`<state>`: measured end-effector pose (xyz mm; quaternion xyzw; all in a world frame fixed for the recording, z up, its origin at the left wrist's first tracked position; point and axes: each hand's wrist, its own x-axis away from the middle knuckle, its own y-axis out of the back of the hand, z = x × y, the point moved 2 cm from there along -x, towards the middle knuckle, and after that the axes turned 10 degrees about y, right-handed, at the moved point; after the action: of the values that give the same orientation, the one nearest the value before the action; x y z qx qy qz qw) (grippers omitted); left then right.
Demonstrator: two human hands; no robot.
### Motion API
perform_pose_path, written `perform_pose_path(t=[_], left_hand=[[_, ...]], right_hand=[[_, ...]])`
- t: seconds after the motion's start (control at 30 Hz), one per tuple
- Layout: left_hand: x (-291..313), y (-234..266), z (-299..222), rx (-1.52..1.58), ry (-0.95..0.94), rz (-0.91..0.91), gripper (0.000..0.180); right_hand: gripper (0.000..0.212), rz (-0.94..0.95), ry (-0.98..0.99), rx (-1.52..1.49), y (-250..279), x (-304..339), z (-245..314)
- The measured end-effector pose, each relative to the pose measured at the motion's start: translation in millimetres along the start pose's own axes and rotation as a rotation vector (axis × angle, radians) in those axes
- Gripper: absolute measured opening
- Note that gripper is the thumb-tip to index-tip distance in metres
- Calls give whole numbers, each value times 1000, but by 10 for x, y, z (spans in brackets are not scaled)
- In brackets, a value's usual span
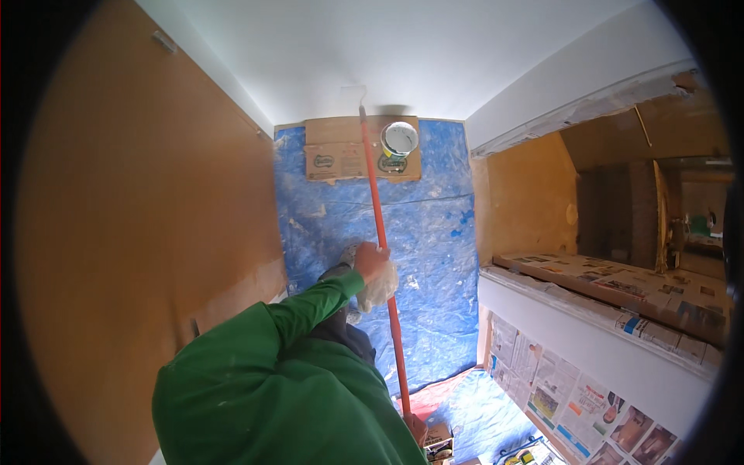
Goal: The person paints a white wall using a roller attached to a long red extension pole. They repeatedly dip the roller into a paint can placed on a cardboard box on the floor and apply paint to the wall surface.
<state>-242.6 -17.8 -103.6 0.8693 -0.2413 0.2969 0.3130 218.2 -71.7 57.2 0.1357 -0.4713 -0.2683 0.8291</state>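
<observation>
My left hand point(373, 262) is closed round the middle of a long orange extension pole point(375, 203). Low in the picture, my right hand point(416, 428) grips the pole's near end, partly hidden by my green sleeve. At the far end is a paint roller point(353, 94), its pale head up against the white wall point(310, 54); it blends into the wall, so its edges are hard to make out. A crumpled whitish cloth or plastic point(377, 289) shows just below my left hand; whether I hold it I cannot tell. An open paint bucket point(400, 139), white inside, stands right of the pole's far end.
Flattened cardboard point(335, 159) lies under the bucket on a blue tarp point(434, 256). A brown wooden panel point(147, 232) rises on the left. To the right are a newspaper-covered ledge point(620, 287) and an opening. A cardboard box point(439, 442) sits near my right hand.
</observation>
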Motion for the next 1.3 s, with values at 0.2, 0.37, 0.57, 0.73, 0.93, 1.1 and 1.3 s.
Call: perform_pose_path(t=[0.2, 0.37, 0.57, 0.73, 0.93, 1.1, 1.3], left_hand=[[326, -57, 729, 61, -59, -70, 34], [261, 245, 1015, 43, -43, -99, 34], [-47, 627, 1095, 18, 15, -183, 37], [-120, 878, 884, -82, 108, -153, 39], [-915, 848, 1210, -97, 136, -158, 41], [-1352, 818, 1140, -107, 219, -118, 41], [-1817, 860, 1375, -65, 215, -114, 38]], right_hand=[[40, -9, 37, -121, -274, 405, -322], [46, 28, 47, -16, -635, 397, -237], [49, 30, 37, 96, -1016, 246, -65], [49, 17, 67, 76, -1304, 180, 232], [51, 60, 7, 69, -1411, -322, 641], [51, 32, 25, 98, -1571, -677, 846], [51, -29, 215, 126, -1774, -927, 837]])
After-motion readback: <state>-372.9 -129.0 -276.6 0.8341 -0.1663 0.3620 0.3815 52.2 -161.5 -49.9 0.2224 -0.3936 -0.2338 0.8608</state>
